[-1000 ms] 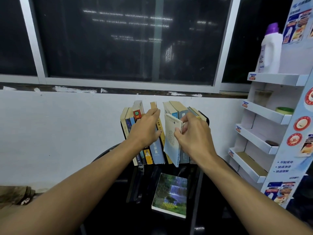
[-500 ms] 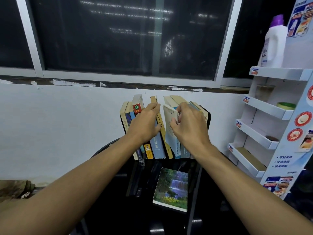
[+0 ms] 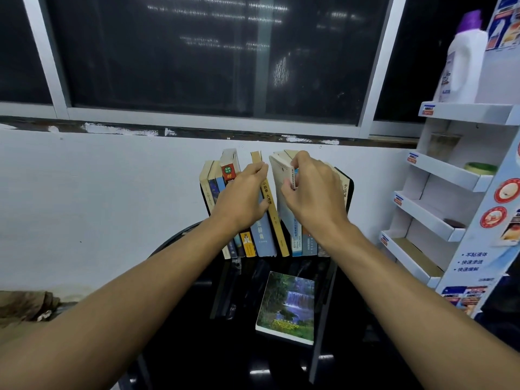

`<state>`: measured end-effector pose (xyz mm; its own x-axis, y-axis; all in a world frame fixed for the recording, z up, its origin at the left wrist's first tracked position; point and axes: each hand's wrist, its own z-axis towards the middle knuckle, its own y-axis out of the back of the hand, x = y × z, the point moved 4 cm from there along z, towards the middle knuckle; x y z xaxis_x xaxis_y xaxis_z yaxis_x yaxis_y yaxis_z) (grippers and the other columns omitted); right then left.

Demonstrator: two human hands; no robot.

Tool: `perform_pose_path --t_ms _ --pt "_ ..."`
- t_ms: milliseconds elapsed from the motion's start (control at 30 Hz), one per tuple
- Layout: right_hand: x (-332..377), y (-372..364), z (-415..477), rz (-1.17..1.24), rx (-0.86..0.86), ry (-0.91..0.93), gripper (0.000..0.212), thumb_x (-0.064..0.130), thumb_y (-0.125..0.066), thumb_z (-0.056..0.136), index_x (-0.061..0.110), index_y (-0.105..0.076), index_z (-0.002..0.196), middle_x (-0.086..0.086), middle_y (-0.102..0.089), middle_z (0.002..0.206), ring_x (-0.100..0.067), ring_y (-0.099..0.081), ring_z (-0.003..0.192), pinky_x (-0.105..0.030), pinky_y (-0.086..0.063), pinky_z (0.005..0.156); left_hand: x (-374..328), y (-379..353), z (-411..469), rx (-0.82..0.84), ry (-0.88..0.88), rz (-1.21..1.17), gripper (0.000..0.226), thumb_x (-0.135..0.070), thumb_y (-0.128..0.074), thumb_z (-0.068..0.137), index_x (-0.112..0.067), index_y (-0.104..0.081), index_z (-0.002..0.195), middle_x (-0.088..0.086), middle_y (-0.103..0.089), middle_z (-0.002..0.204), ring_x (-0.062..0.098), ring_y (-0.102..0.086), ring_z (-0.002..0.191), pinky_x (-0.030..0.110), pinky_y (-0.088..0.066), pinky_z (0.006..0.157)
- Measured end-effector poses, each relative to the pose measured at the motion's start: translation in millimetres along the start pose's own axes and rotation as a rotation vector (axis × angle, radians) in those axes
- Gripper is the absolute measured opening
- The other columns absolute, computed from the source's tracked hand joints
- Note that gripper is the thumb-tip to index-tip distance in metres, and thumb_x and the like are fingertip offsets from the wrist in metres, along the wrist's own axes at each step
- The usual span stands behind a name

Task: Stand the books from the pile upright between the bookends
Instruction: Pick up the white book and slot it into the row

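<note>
A row of upright books (image 3: 264,237) stands against the white wall on a black round table (image 3: 180,361). My left hand (image 3: 242,198) grips the tan and blue spines on the left side of a gap and holds them leftward. My right hand (image 3: 312,192) pinches a thin pale book (image 3: 281,175) by its spine in that gap, nearly upright. A black bookend (image 3: 349,190) shows at the row's right end; the left bookend is mostly hidden. One book with a waterfall cover (image 3: 287,305) lies flat on the table in front.
A white cardboard display shelf (image 3: 439,198) stands close on the right, with a white bottle (image 3: 461,63) on its top tier. A dark window runs above the wall. Brown debris (image 3: 25,305) lies at the far left.
The thin pale book has gone from tilted in front of the row to nearly upright inside the gap. My right hand moved up and in with it; my left hand kept holding the left books.
</note>
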<state>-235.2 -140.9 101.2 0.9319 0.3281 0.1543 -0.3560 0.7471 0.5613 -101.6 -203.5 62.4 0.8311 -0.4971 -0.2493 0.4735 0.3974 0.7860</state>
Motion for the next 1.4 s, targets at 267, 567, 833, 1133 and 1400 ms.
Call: perform_pose_path --t_ms 267,567,833,1133,1400 --pt "-20 -29 -14 0.143 -0.070 -0.030 0.012 0.018 -0.063 0.095 0.011 -0.058 0.103 -0.001 -0.063 0.080 -0.021 -0.060 0.071 -0.034 -0.044 0.063 0 0 0 -0.011 -0.005 -0.015 0.079 -0.018 -0.072 0.088 -0.011 -0.031 0.156 0.001 -0.034 0.158 0.026 -0.044 0.138 0.047 -0.048 0.105" --pt "-38 -67 -29 0.209 -0.038 -0.091 0.016 0.018 -0.064 0.096 0.012 -0.058 0.110 0.003 -0.060 0.083 -0.016 -0.059 0.069 -0.036 -0.053 0.067 2 -1 1 -0.043 -0.023 -0.019 0.077 -0.020 -0.071 0.089 -0.012 -0.033 0.155 -0.001 -0.035 0.158 0.023 -0.044 0.138 0.044 -0.048 0.105" --pt "-43 -83 -38 0.183 -0.027 -0.044 0.022 0.016 -0.070 0.092 0.014 -0.063 0.113 -0.003 -0.068 0.086 -0.020 -0.063 0.069 -0.037 -0.057 0.062 2 -1 0 -0.073 -0.025 -0.043 0.076 -0.017 -0.070 0.091 -0.014 -0.032 0.156 -0.001 -0.034 0.159 0.020 -0.038 0.143 0.038 -0.043 0.109" --pt "-49 -90 -44 0.266 0.009 -0.006 0.033 0.012 -0.071 0.093 0.011 -0.066 0.126 -0.008 -0.074 0.094 -0.022 -0.070 0.079 -0.043 -0.061 0.071 4 -2 1 -0.078 -0.035 -0.059 0.075 -0.016 -0.071 0.089 -0.013 -0.034 0.155 -0.001 -0.037 0.157 0.021 -0.041 0.141 0.041 -0.046 0.107" --pt "-52 -90 -51 0.272 0.114 0.023 0.045 0.000 -0.063 0.095 0.010 -0.058 0.138 -0.012 -0.073 0.092 -0.025 -0.070 0.080 -0.041 -0.060 0.070 2 -3 2 -0.082 -0.036 -0.059 0.075 -0.017 -0.070 0.090 -0.012 -0.034 0.155 0.001 -0.035 0.159 0.022 -0.039 0.142 0.038 -0.043 0.111"
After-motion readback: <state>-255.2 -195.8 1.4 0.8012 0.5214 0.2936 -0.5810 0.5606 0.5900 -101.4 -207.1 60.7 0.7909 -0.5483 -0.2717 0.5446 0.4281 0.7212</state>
